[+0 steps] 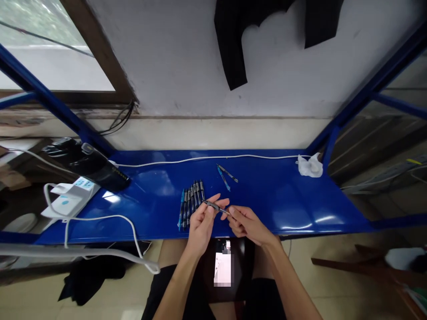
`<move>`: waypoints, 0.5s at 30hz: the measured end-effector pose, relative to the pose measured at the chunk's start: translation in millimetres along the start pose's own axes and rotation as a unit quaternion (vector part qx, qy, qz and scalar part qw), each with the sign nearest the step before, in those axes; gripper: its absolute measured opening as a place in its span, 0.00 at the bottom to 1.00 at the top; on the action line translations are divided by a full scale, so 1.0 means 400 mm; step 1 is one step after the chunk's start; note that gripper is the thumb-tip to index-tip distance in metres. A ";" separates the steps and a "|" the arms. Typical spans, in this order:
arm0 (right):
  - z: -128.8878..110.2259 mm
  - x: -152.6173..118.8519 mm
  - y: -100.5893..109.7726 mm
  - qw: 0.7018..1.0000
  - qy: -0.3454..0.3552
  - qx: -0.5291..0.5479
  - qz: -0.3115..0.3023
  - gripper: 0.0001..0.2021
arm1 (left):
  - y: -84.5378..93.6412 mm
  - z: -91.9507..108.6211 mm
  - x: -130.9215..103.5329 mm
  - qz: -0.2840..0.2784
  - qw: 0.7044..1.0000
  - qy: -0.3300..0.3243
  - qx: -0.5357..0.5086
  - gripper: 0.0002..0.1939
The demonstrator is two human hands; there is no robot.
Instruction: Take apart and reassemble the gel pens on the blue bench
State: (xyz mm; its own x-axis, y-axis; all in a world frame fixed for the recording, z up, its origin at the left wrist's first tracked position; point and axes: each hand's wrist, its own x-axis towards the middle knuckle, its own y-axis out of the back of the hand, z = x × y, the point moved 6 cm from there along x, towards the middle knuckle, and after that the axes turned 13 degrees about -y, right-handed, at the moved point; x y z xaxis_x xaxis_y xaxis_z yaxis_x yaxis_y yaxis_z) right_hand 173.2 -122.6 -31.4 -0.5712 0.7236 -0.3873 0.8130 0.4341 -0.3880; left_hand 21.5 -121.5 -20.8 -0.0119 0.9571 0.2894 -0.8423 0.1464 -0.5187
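Grey slim pen [216, 207] pinched between both hands above a blue table [287, 195].
Left hand [203, 222] grips its eleven o'clock end; right hand [247, 223] grips the four o'clock tip.

Glossy blue metal shelf [283, 200], plastic pens [191, 201], crumpled white cloth [310, 166]

counter [287, 200]: glossy deep blue | row of pens [191, 201]: blue and dark grey barrels | pen [216, 207] held in both hands: dark grey | two loose pens [226, 176]: one blue, one dark | cable [207, 158]: white | crumpled cloth [310, 166]: white | wall [187, 58]: whitish grey | hanging cloth [233, 40]: black
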 end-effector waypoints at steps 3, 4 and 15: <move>-0.001 -0.001 0.002 1.000 0.002 0.007 -0.013 0.23 | -0.002 -0.007 0.018 0.009 1.000 -0.002 -0.005 0.16; 0.000 -0.002 0.003 1.000 0.002 0.002 -0.011 0.23 | -0.001 -0.010 0.023 0.015 1.000 -0.002 -0.001 0.14; -0.018 -0.024 0.001 0.978 0.081 -0.158 0.113 0.17 | 0.029 -0.024 0.011 0.140 0.983 -0.009 0.116 0.11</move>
State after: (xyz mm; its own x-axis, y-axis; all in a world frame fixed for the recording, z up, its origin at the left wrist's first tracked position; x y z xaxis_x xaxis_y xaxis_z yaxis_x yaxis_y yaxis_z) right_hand 179.8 -125.5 -21.6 -0.3689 0.8846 -0.2852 0.9251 0.3791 -0.0207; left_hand 16.7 -113.1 -33.3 -0.2683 0.9468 0.1777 -0.9051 -0.1846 -0.3831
